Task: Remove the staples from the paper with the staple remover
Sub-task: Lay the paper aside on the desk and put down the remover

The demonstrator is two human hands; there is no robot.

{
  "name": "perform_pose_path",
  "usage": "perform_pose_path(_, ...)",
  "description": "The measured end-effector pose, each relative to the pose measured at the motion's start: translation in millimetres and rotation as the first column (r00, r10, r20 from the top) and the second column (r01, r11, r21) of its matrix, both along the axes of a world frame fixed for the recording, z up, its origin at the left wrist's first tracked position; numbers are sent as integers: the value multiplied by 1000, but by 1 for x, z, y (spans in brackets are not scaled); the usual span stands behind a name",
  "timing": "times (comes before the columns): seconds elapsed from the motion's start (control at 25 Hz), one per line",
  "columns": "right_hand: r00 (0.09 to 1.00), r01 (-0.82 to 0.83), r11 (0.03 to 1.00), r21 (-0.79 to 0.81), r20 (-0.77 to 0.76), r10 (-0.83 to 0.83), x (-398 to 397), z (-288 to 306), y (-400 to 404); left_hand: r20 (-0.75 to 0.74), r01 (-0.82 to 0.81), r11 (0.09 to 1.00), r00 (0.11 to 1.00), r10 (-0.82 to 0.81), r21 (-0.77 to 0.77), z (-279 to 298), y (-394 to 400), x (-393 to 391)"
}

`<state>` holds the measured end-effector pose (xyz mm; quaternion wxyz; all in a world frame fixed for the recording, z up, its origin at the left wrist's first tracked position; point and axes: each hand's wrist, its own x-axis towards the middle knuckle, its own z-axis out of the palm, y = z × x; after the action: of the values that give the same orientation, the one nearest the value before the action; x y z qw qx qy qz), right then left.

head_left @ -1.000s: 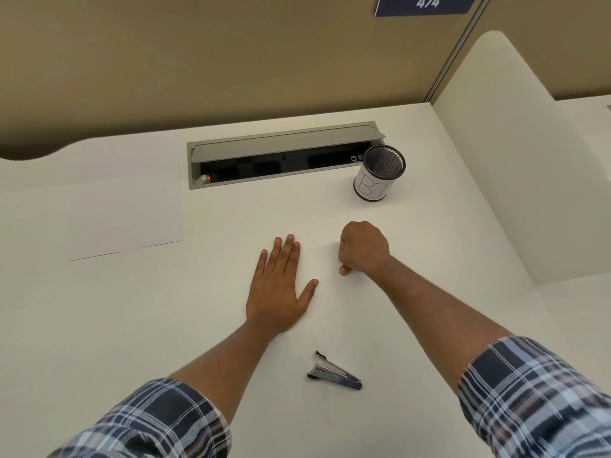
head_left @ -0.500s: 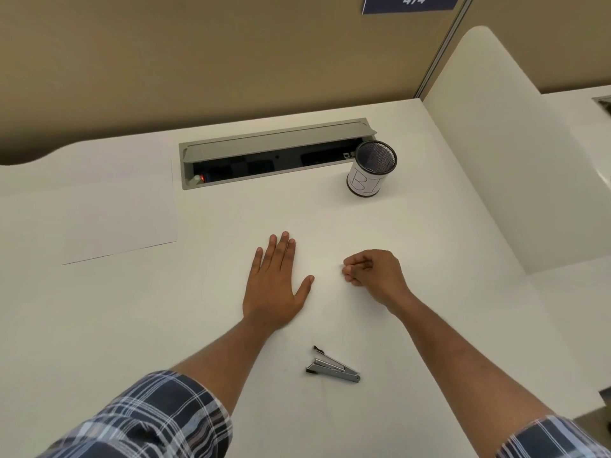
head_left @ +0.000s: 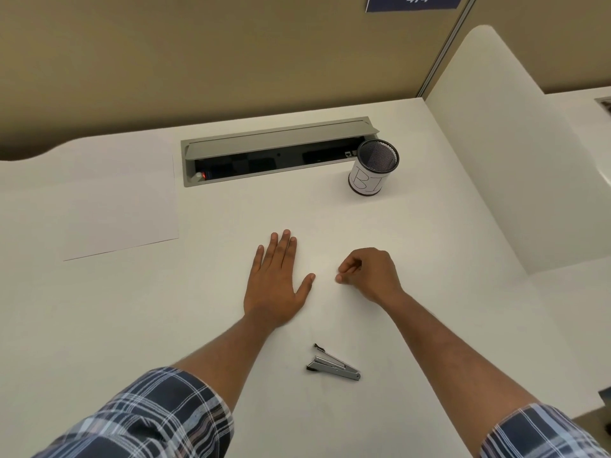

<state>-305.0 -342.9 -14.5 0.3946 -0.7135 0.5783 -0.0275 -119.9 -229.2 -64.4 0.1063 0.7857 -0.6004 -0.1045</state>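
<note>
Staple remover (head_left: 334, 364) is seen lying untouched on the near part of the white table (head_left: 132, 309), between the two forearms, jaws pointed left and apart. Metal body, dark tips. Paper under the hands can't be told from the table; a separate sheet (head_left: 115, 213) lies far left. Mesh cup (head_left: 373, 166) stands far right beside the open cable tray (head_left: 277, 153). Left hand (head_left: 276, 285) is pressed flat, fingers spread. Right hand (head_left: 370, 272) is curled, thumb and forefinger pinched; what's held can't be told.
</note>
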Motion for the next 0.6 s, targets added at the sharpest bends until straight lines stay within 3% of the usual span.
perform_pose_path(0.12,977,-13,998,63,-212,26,18,8,-19,4,-4,1000,1000,4,3,0,0,1)
perform_pose_path(0.2,903,-78,994,72,-418,101,31,16,-33,6,-3,1000,1000,3,5,-1,0,0)
perform_pose_path(0.28,860,-123,991,57,-491,135,39,19,-38,5,-5,1000,1000,5,2,-1,0,-1)
perform_pose_path(0.48,957,-46,999,-3,-288,43,27,11,-20,18,-3,1000,1000,3,4,0,0,-1)
perform_pose_path(0.6,997,70,993,98,26,-73,1,7,-7,16,-3,1000,1000,3,-5,0,0,-1)
